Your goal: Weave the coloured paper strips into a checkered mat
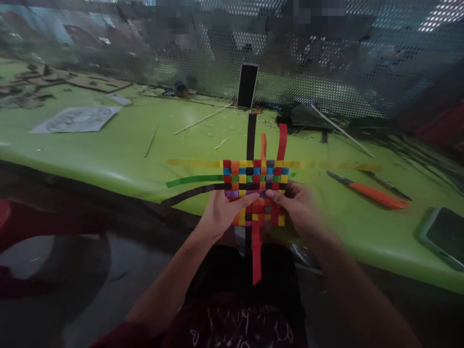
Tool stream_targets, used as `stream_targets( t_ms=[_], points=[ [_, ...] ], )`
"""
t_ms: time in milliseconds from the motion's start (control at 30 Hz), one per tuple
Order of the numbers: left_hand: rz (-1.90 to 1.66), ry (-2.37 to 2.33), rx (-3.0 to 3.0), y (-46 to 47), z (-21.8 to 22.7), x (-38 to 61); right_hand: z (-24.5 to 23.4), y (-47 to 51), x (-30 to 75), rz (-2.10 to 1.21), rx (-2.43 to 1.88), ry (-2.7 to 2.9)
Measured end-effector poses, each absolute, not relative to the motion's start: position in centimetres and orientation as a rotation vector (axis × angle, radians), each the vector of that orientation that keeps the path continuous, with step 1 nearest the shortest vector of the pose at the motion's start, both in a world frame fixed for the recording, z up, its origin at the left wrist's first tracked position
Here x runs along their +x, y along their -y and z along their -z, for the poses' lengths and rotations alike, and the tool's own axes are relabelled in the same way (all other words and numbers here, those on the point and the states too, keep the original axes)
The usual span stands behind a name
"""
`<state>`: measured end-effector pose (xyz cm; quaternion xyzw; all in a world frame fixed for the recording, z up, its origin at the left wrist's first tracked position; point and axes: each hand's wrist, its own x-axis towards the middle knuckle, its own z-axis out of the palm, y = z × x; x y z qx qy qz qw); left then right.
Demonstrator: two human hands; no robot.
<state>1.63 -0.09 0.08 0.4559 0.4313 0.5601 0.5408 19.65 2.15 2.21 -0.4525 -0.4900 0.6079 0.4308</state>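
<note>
A woven mat of colourful strips [256, 180] is held over the front edge of the green table, in a checkered pattern of red, orange, yellow, blue, green, purple and black. My left hand [222, 212] grips its left side, thumb lying across the front. On the right side, my right hand [295, 200] pinches it, thumb tip near the left thumb's tip. The fingers behind the mat are partly hidden. Loose ends stick out: a green strip [192, 181] and a black one to the left, a red strip [256, 256] below, black, orange and red ones above, and yellow ones at both sides.
Right of the mat lie an orange-handled knife [379, 194], a dark slim tool [387, 185] and a phone [444, 237]. Another phone [247, 86] leans against the perforated metal screen [319, 53]. A printed sheet [76, 119], thin sticks and scraps lie on the green table [141, 169].
</note>
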Motion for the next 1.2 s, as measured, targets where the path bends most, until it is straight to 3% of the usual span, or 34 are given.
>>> stream_targets(
  t_ms=[533, 1200],
  points=[
    [-1.329, -1.203, 1.438, 0.2, 0.0, 2.0, -2.4, -1.3, 18.8, -1.558, -1.104, 1.187],
    [-1.673, -0.839, 0.656, -0.8, 1.0, 2.9, -0.4, -2.3, 18.9, -1.345, -0.978, 1.004]
  ],
)
